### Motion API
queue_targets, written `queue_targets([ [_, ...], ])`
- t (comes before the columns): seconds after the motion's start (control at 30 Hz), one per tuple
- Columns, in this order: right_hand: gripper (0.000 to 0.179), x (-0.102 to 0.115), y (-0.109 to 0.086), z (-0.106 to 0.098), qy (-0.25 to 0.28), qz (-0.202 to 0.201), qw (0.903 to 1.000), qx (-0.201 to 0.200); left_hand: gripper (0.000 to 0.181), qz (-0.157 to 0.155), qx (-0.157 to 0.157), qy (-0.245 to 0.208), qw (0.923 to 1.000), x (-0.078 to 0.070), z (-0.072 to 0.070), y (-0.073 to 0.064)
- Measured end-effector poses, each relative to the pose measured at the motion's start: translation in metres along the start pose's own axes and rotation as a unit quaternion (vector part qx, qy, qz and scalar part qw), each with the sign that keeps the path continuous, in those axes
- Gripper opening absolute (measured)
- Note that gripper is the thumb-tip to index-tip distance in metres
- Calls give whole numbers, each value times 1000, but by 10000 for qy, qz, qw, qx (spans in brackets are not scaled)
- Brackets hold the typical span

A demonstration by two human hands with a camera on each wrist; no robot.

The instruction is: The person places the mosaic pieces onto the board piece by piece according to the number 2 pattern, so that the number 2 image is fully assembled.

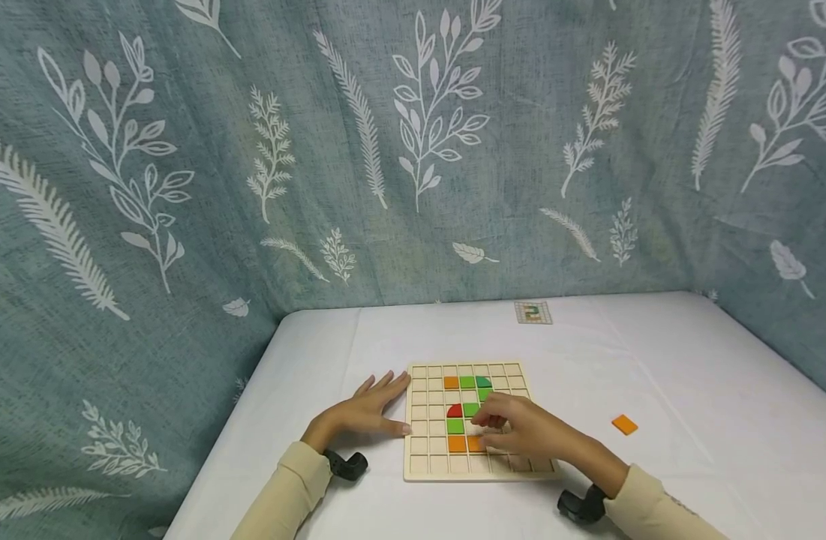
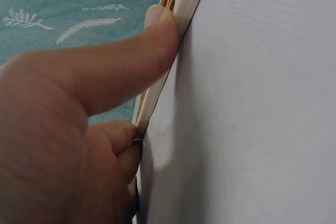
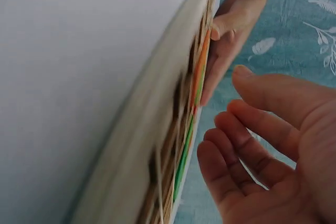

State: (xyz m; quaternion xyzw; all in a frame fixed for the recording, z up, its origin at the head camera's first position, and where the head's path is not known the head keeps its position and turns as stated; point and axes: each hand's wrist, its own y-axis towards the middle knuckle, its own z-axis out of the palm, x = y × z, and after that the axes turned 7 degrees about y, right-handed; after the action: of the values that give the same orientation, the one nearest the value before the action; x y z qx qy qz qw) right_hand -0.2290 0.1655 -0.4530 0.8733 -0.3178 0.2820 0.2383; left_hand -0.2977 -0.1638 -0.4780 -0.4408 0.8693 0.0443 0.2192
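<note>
A pale wooden grid board [image 1: 428, 466] lies on the white table, with several coloured pieces set in its cells. Orange squares [image 1: 457, 444], green squares [image 1: 455, 426], a red rounded piece [image 1: 455, 410] and a teal rounded piece [image 1: 483, 382] make a figure on it. My left hand [image 1: 364, 412] rests at the board's left edge, fingers spread and thumb against the rim [image 2: 184, 24]. Over the lower right of the board hovers my right hand [image 1: 521, 426], covering some cells. In the right wrist view its loosely bent fingers [image 3: 231, 140] and thumb hold nothing.
One loose orange square [image 1: 625, 424] lies on the table to the right of the board. A small pattern card [image 1: 533, 313] with a printed grid figure is near the table's back edge. Behind the table hangs a blue-green leaf-patterned curtain [image 1: 385, 247].
</note>
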Motion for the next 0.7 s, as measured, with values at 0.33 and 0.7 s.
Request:
queue_targets([
  [0.33, 22, -14, -30, -37, -122, 299, 9980, -545, 104, 45, -2, 16, 10000, 0, 0, 0],
  [0.7, 27, -43, -80, -90, -208, 1243, 9869, -1007, 104, 13, 4, 49, 10000, 1, 0, 1],
])
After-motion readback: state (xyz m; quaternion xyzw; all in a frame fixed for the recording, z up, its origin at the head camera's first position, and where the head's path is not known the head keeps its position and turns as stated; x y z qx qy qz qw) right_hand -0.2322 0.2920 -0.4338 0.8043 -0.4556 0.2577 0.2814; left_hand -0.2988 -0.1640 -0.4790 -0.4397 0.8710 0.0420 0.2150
